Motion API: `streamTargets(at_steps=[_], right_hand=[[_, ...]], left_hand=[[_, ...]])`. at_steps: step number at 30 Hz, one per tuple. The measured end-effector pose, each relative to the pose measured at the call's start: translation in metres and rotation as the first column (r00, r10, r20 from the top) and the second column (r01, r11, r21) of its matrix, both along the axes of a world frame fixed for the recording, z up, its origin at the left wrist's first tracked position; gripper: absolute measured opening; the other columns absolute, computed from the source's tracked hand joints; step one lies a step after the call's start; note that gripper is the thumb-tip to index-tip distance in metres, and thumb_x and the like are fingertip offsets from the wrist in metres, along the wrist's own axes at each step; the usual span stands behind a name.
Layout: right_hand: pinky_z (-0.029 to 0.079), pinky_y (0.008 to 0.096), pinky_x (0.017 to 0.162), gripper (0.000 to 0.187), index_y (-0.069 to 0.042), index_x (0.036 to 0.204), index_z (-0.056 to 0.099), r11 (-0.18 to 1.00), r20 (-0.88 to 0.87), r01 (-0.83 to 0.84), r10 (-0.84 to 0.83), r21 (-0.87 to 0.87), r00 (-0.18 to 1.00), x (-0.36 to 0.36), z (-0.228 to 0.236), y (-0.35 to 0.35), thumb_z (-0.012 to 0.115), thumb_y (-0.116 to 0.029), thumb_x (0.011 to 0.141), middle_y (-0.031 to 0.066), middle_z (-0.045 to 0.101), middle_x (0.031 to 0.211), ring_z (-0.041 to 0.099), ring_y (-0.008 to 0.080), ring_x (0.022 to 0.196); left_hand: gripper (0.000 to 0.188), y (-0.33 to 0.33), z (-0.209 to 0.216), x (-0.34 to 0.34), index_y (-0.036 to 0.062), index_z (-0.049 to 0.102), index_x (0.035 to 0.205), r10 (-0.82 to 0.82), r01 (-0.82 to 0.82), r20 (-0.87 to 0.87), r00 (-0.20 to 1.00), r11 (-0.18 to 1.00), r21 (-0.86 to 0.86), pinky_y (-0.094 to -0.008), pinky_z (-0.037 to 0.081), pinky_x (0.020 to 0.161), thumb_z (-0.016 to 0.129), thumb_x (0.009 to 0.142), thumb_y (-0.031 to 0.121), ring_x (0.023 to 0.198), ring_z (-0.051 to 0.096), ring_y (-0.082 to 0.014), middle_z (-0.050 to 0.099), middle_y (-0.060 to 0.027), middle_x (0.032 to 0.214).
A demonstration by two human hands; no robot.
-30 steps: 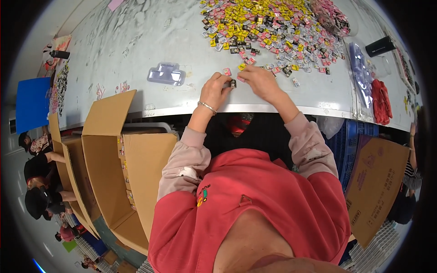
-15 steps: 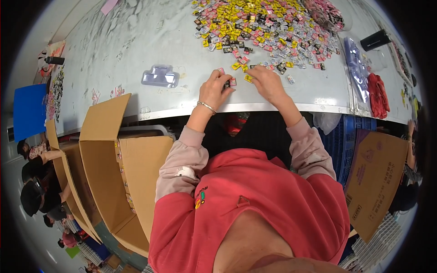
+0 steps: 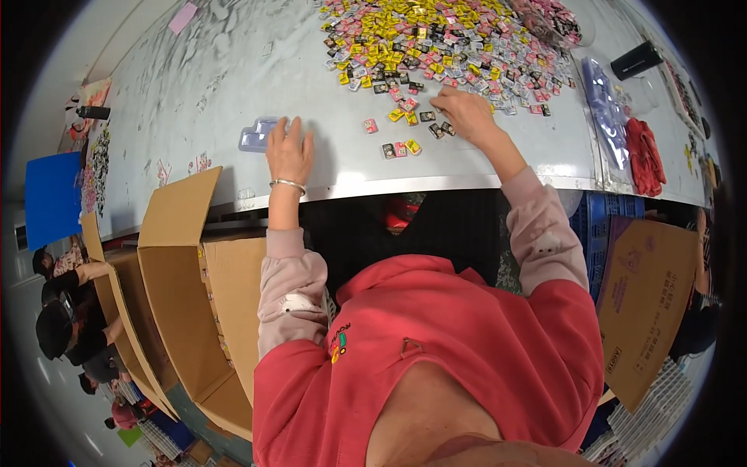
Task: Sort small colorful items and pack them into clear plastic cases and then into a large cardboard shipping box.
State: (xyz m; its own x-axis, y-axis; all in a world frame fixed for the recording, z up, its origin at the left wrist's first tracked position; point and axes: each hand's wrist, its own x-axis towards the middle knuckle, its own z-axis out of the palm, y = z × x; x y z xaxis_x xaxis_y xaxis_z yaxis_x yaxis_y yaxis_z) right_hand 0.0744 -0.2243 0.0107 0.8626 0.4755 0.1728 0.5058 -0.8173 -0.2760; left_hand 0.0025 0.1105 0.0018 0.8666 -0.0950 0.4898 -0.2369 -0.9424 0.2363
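My left hand point(image 3: 289, 152) has its fingers spread and reaches the right side of a clear moulded plastic tray point(image 3: 254, 136), partly covering it. I cannot tell whether the fingertips touch it. At the near edge of a heap of small tiles point(image 3: 420, 47), my right hand point(image 3: 469, 117) has its fingers bent and drawn together; what lies under them is hidden. Between the hands, a black tile point(image 3: 389, 151), a pink tile point(image 3: 401, 149) and a yellow tile point(image 3: 413, 146) form a short row. Another pink tile point(image 3: 369, 125) lies alone.
At right are a blue-tinted clear plastic stack point(image 3: 605, 109), a red cloth item point(image 3: 646, 156) and a black cylinder point(image 3: 636, 61). Open cardboard boxes point(image 3: 177, 210) stand left below the table edge point(image 3: 350, 189). Other people point(image 3: 58, 327) are at far left.
My left hand has moved left from the small tiles to the clear tray and opened. My right hand has shifted slightly right and farther away. The tile row is now uncovered.
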Motion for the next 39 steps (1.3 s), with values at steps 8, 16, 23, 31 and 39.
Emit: streamTargets(at_steps=[8, 16, 23, 31, 39], right_hand=[[0.049, 0.0376, 0.063, 0.023, -0.008, 0.1, 0.064, 0.951, -0.018, 0.048, -0.045, 0.306, 0.999, -0.025, 0.004, 0.006, 0.063, -0.01, 0.077, 0.0106, 0.059, 0.086, 0.06, 0.0289, 0.074], [0.048, 0.0379, 0.063, 0.013, -0.005, 0.091, 0.063, 0.88, 0.025, 0.055, -0.076, 0.473, 0.997, -0.07, -0.033, 0.03, 0.064, -0.009, 0.078, 0.0121, 0.058, 0.084, 0.059, 0.0306, 0.072], [0.048, 0.0399, 0.066, 0.014, -0.006, 0.091, 0.062, 0.892, 0.05, 0.371, -0.396, 0.257, 0.917, -0.067, -0.006, -0.053, 0.062, -0.009, 0.077, 0.0113, 0.058, 0.087, 0.059, 0.0313, 0.078], [0.048, 0.0344, 0.063, 0.018, -0.003, 0.092, 0.063, 0.878, -0.096, 0.205, -0.181, 0.433, 0.979, -0.071, -0.018, -0.028, 0.065, -0.008, 0.075, 0.0108, 0.057, 0.082, 0.059, 0.0272, 0.071], [0.043, 0.0324, 0.059, 0.021, 0.0, 0.094, 0.063, 0.845, -0.147, 0.1, -0.026, 0.526, 0.989, -0.055, -0.019, 0.018, 0.066, -0.007, 0.074, 0.0107, 0.053, 0.076, 0.052, 0.0233, 0.062]], left_hand=[[0.027, -0.031, -0.019, 0.003, 0.0064, 0.061, 0.107, 0.148, -0.133, -0.225, 0.963, 0.988, 0.082, -0.0438, 0.037, 0.091, 0.056, 0.082, 0.011, 0.114, 0.045, -0.0393, 0.048, -0.0247, 0.124], [0.032, -0.086, 0.0, 0.024, 0.0025, 0.062, 0.105, 0.069, -0.113, -0.324, 0.943, 0.986, -0.12, -0.041, 0.048, 0.08, 0.064, 0.073, 0.001, 0.098, 0.056, -0.0351, 0.054, -0.0224, 0.109], [0.031, -0.061, -0.015, 0.043, 0.0026, 0.064, 0.099, -0.04, -0.011, -0.218, 0.975, 0.974, -0.227, -0.0374, 0.05, 0.069, 0.07, 0.069, 0.004, 0.077, 0.061, -0.0311, 0.056, -0.0174, 0.101], [0.025, -0.09, 0.014, 0.004, 0.0081, 0.066, 0.094, -0.099, 0.076, -0.067, 0.993, 0.954, -0.29, -0.0374, 0.049, 0.065, 0.072, 0.074, 0.023, 0.079, 0.06, -0.0278, 0.057, -0.0136, 0.098], [0.037, -0.133, 0.003, -0.024, 0.0129, 0.065, 0.1, -0.211, 0.158, -0.221, 0.952, 0.959, -0.236, -0.0369, 0.048, 0.064, 0.075, 0.069, 0.03, 0.079, 0.057, -0.0264, 0.052, -0.007, 0.088]])
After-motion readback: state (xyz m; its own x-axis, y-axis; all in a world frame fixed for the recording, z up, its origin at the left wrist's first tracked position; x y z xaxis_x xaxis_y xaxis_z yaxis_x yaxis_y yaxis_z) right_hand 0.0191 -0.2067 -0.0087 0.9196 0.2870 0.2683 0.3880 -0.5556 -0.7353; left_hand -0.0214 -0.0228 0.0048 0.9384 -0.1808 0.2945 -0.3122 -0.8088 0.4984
